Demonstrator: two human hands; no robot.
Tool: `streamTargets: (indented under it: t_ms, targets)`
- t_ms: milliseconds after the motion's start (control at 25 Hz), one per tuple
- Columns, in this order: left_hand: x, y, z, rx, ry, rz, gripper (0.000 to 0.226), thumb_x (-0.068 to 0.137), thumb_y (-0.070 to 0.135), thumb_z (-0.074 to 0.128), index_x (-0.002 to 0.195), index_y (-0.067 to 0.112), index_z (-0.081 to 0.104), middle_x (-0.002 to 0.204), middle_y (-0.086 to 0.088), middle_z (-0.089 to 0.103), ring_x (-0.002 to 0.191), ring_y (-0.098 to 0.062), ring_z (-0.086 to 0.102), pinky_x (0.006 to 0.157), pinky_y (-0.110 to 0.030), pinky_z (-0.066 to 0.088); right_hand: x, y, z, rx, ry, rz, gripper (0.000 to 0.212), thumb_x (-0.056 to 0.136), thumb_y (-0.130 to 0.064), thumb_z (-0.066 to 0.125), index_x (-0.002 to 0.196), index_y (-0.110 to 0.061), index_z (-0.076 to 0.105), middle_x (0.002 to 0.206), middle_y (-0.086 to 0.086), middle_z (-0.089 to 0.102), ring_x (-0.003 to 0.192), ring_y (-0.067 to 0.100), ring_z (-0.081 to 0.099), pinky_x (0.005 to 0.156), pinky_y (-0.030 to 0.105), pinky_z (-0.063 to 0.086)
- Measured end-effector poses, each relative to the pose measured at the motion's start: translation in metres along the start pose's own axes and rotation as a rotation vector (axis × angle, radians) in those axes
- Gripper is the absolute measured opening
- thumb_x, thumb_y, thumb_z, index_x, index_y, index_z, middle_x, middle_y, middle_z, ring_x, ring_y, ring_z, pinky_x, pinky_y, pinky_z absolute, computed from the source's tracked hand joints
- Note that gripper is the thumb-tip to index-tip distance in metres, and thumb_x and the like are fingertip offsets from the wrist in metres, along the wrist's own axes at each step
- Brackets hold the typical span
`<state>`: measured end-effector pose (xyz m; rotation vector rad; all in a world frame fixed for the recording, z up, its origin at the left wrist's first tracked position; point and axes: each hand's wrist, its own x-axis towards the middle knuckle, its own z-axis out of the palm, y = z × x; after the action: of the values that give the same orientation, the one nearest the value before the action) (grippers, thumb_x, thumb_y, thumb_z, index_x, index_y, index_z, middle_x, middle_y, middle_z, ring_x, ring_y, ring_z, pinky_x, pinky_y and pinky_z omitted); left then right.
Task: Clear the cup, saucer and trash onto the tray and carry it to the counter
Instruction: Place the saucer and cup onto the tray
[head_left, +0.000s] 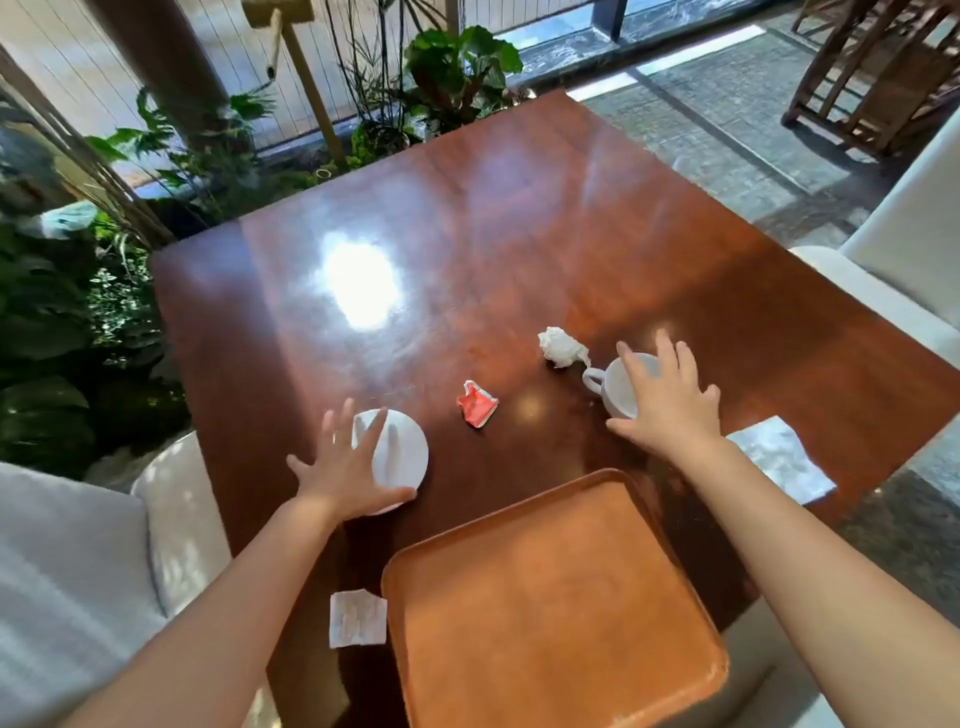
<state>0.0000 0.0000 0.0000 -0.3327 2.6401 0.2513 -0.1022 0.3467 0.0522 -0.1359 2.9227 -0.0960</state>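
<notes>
Both hands are spreading wide over the crockery, fingers splayed, neither holding anything yet: the left hand (345, 470) is hovering at the white saucer (400, 454), the right hand (667, 402) at the white cup (615, 387). The orange tray (550, 603) is sitting empty at the near edge of the table (467, 234). Judging by this, clearing is just beginning; next each hand needs closing on its piece, then gathering the crumpled tissue (561, 347) and red wrapper (477, 404)

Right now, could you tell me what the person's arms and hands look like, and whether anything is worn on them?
Both forearms are bare as far as the frame shows, with no sleeves. The left hand and right hand wear no gloves, and no rings, watch or bracelets are visible.
</notes>
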Motion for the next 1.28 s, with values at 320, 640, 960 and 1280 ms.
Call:
streamTargets:
  t_ms: [320,640,960,1280]
  targets:
    - [0.014,0.003,0.004,-0.012,-0.056,-0.002,0.126,0.048,0.075,0.069,0.144,0.044,-0.006,0.155,-0.008,-0.013,0.141,-0.033,-0.011,0.101,-0.069,0.028,0.029,0.01,0.007,0.11,-0.132,-0.011,0.086,0.065,-0.033,0.075,0.137,-0.029,0.029,0.134,0.015,0.031,0.119,0.036,0.032,0.087,0.047,0.046]
    - [0.009,0.014,0.006,0.008,0.044,-0.007,0.118,0.049,0.066,0.07,0.142,0.046,0.0,0.139,-0.003,0.012,0.13,-0.029,0.008,0.09,-0.059,0.039,0.027,0.01,0.003,0.1,-0.113,-0.063,0.077,0.059,-0.037,0.076,0.126,-0.031,0.038,0.124,0.011,0.036,0.112,0.033,0.033,0.074,0.043,0.048]
    - [-0.05,0.056,0.008,-0.191,0.152,0.069,0.115,0.041,0.066,0.063,0.135,0.056,-0.002,0.142,0.006,0.003,0.133,-0.02,-0.002,0.093,-0.059,0.035,-0.02,0.004,-0.008,0.212,-0.062,-0.227,0.077,0.056,-0.035,0.074,0.124,-0.034,0.038,0.122,0.006,0.037,0.111,0.031,0.034,0.076,0.043,0.051]
    - [-0.118,0.099,0.062,-0.041,0.108,0.156,0.112,0.049,0.065,0.059,0.14,0.047,-0.004,0.146,-0.004,0.006,0.132,-0.028,0.005,0.094,-0.055,0.038,-0.089,-0.018,0.011,-0.029,-0.201,-0.548,0.081,0.059,-0.036,0.071,0.13,-0.031,0.033,0.132,0.007,0.032,0.117,0.03,0.031,0.069,0.04,0.054]
